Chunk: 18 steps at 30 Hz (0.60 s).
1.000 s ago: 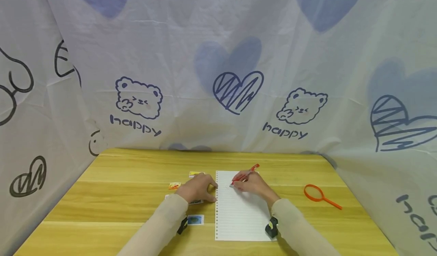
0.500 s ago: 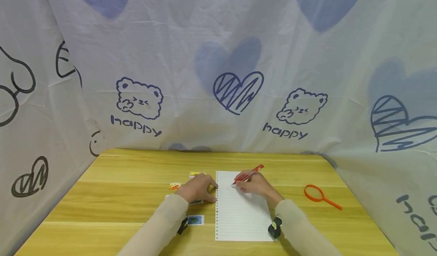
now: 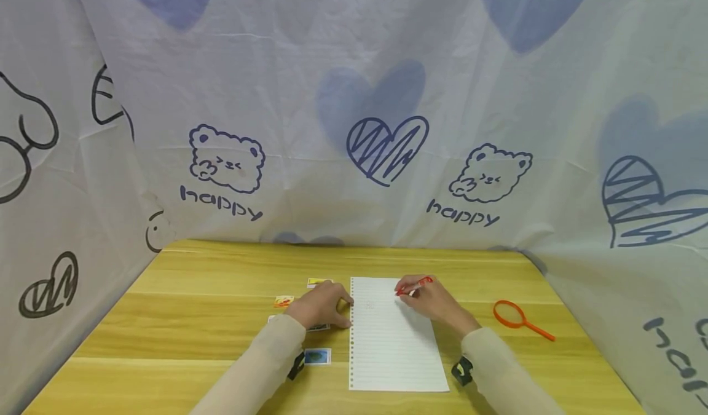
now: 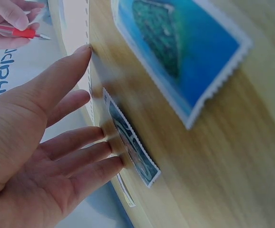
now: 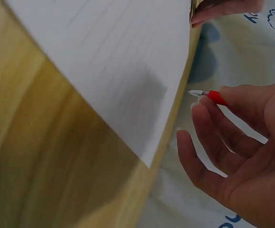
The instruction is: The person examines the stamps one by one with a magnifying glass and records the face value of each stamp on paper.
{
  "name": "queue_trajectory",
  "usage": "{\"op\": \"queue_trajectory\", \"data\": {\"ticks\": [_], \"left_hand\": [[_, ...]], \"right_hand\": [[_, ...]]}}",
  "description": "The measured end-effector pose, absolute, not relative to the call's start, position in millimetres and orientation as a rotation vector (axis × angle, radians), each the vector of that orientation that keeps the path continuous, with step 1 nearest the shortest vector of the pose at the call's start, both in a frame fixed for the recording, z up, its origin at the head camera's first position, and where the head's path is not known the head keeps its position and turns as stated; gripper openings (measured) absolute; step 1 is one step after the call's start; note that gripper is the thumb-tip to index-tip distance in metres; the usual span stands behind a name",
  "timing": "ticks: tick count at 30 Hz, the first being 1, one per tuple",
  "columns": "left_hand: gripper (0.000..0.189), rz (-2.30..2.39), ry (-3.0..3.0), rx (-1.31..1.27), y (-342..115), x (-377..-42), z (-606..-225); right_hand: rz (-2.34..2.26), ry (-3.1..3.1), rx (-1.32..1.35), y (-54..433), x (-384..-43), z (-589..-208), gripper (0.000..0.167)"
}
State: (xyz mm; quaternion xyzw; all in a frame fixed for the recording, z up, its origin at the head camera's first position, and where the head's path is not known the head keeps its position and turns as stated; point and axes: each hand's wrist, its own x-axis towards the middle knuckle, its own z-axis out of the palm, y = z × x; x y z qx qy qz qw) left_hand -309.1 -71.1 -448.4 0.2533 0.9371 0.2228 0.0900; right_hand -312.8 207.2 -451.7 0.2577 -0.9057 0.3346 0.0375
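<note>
A sheet of lined paper (image 3: 389, 347) with punched holes down its left side lies on the table. Faint pencil-like marks show near its upper left. My right hand (image 3: 431, 298) pinches a red pen (image 5: 217, 97) between thumb and fingers, over the sheet's upper right; in the right wrist view the metal tip stands off the paper. My left hand (image 3: 321, 304) rests with thumb and fingertips at the sheet's holed edge, fingers spread loosely and holding nothing. Beneath and beside it lie postage stamps, among them a blue one (image 4: 199, 52) and a dark one (image 4: 132, 142), partly hidden in the head view.
An orange magnifying glass (image 3: 522, 320) lies to the right of the paper. Two yellowish stamps, one red-marked stamp (image 3: 284, 301) and another yellow stamp (image 3: 318, 283), lie beyond my left hand. A printed white curtain (image 3: 310, 157) hangs behind the wooden table (image 3: 182, 316).
My right hand has moved to the right with the pen, away from the faint marks, and the pen tip has come up off the writing. My left hand stays in place.
</note>
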Motion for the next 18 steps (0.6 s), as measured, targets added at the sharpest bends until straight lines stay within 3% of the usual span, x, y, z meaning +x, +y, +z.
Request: {"op": "queue_trajectory", "data": {"ticks": [6, 14, 18], "left_hand": [[0.048, 0.653, 2.787, 0.743, -71.9, -310.2, -450.1], [0.048, 0.661, 2.779, 0.735, -72.5, -310.0, -450.0], [0.047, 0.663, 2.778, 0.733, -72.7, -310.1, -450.1]], "right_hand": [[0.895, -2.594, 1.035, 225.5, -308.3, -445.1, 0.014], [0.689, -2.86, 0.732, 238.9, -309.8, -436.7, 0.023], [0.676, -2.868, 0.723, 250.2, -310.2, -438.6, 0.023]]}}
